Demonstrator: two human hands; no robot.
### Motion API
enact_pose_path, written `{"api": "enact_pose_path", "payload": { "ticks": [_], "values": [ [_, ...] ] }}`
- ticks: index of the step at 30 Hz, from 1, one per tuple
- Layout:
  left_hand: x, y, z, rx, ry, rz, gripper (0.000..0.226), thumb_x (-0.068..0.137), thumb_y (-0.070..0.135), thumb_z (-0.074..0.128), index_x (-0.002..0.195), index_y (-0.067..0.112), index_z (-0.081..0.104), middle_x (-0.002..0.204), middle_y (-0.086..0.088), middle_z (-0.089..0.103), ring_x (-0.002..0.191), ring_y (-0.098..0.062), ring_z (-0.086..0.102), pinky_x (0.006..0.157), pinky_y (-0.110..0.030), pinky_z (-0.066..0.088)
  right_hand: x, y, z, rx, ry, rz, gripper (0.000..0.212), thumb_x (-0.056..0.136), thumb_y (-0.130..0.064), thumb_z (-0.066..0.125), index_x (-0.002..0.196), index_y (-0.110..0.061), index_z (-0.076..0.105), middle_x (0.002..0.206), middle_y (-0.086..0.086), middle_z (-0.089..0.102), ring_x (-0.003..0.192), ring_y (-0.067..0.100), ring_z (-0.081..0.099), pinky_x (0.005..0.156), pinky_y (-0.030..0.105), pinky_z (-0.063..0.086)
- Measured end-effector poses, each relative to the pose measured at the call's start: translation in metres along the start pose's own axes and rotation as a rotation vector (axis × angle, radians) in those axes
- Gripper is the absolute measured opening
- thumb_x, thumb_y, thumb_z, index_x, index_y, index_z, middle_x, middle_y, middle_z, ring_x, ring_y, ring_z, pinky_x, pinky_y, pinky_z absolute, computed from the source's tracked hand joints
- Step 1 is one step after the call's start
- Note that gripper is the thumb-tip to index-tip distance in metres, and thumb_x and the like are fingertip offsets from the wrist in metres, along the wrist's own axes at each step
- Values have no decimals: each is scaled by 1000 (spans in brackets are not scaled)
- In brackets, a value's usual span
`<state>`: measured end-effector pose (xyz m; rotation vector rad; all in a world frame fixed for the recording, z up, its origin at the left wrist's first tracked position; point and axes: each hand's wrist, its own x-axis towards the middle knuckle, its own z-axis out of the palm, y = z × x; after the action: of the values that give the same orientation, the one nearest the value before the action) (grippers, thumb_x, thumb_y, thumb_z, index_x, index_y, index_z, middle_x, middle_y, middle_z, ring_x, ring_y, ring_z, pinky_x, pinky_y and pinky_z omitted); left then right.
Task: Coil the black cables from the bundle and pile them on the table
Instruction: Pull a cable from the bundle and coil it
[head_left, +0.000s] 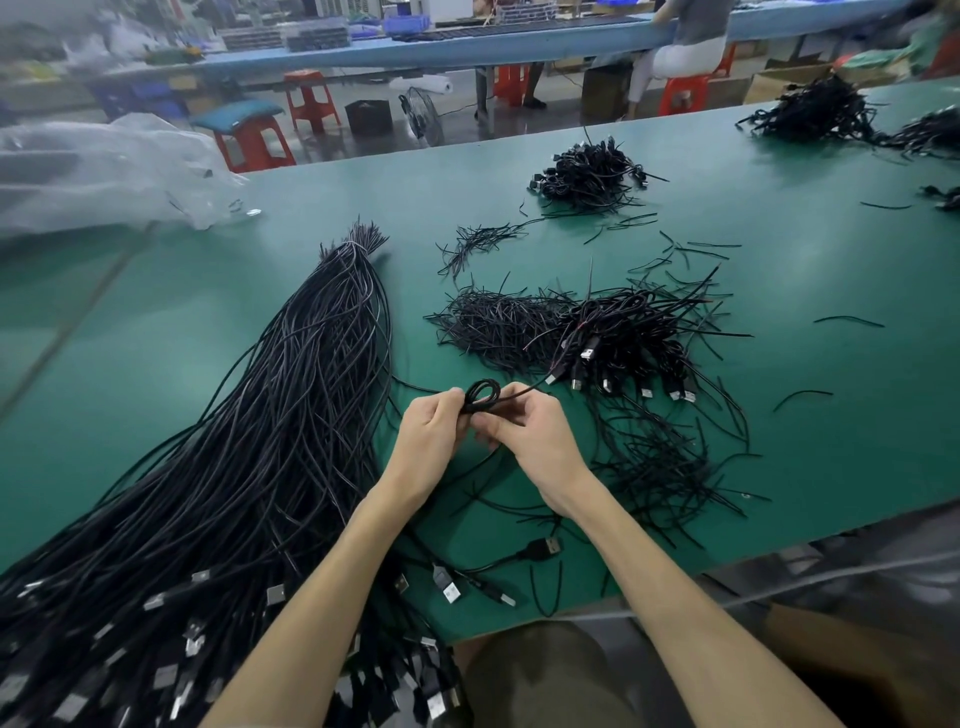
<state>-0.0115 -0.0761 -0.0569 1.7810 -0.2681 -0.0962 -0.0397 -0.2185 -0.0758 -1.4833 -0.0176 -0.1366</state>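
While left hand (432, 436) and right hand (535, 441) pinch one coiled cable (482, 394), one bundle (291, 415) lies left.

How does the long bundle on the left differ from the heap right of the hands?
The bundle lies stretched out, tied near its far end; the heap is a loose tangle of small coils. The bundle is far longer than the heap. Both are black cables with metal plugs.
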Motion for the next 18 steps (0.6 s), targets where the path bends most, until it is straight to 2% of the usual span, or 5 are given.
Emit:
{"api": "enact_pose_path", "payload": {
  "ticks": [3, 7, 12, 16, 18],
  "values": [
    [0, -1, 0, 0, 10, 2, 42, 95, 33, 40, 57, 17, 42, 50, 10, 39, 47, -10, 28, 47, -26, 23, 0, 1, 0, -19, 22, 0, 8, 90, 0, 73, 96, 2, 69, 78, 6, 75, 68, 17, 67, 64, 26, 52],
    [0, -3, -1, 18, 31, 4, 42, 98, 33, 39, 60, 17, 41, 55, 4, 36, 51, -14, 27, 52, -31, 21, -1, 0, 1, -50, 30, -12, 6, 92, -5, 73, 92, -10, 71, 76, 1, 75, 65, 11, 66, 60, 23, 51],
    [1, -2, -1, -2, 31, 3, 41, 100, 33, 38, 60, 20, 39, 54, 12, 36, 49, -10, 27, 51, -29, 22, -2, -2, 2, -79, 25, -23, 6, 96, -6, 68, 97, -13, 70, 79, 0, 73, 66, 9, 62, 58, 23, 49],
    [1, -1, -1, -7, 54, 1, 39, 96, 37, 39, 63, 17, 39, 54, 10, 35, 50, -10, 27, 51, -30, 22, -2, -1, 5, -246, 0, -65, 7, 100, -15, 64, 96, -19, 66, 84, -3, 73, 70, 8, 63, 66, 26, 51],
    [1, -1, -1, -13, 60, 1, 39, 95, 38, 40, 60, 19, 37, 54, 9, 35, 50, -11, 27, 51, -29, 22, -4, 0, 8, -341, -17, -111, 7, 102, -17, 61, 97, -17, 65, 83, -5, 71, 70, 5, 62, 68, 21, 49]
  ]
}}
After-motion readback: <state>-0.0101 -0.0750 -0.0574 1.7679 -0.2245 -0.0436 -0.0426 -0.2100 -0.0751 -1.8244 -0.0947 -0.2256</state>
